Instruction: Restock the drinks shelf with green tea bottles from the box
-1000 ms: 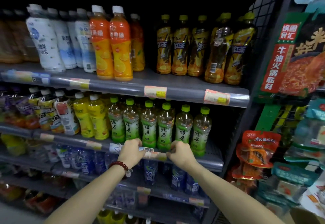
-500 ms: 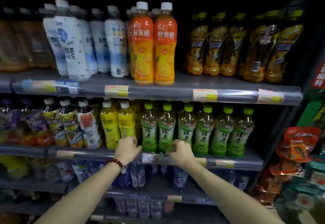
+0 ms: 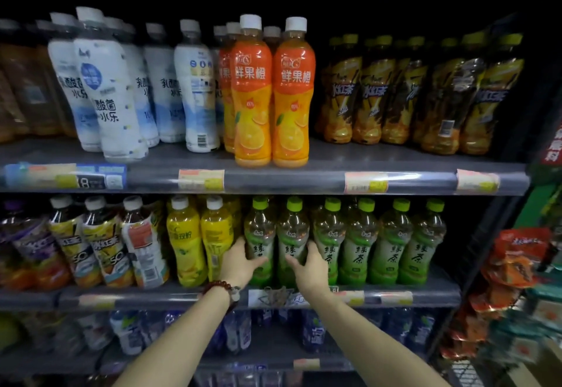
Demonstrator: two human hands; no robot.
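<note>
Several green tea bottles [image 3: 359, 243] with green caps stand in a row on the middle shelf [image 3: 425, 297]. My left hand [image 3: 240, 263], with a bead bracelet at the wrist, wraps the lower part of the leftmost green tea bottle [image 3: 259, 234]. My right hand [image 3: 310, 268] grips the second green tea bottle [image 3: 292, 234] from its right side. Both bottles stand upright on the shelf. The box is not in view.
Yellow lemon drinks [image 3: 185, 243] stand just left of the green tea. The shelf above [image 3: 304, 179] carries orange juice bottles [image 3: 272, 94], white bottles and dark tea bottles. Blue bottles fill the shelf below. Snack packets [image 3: 517, 262] hang at the right.
Both hands rose from the shelf's front rail onto the two leftmost green tea bottles. The view has shifted left and come closer.
</note>
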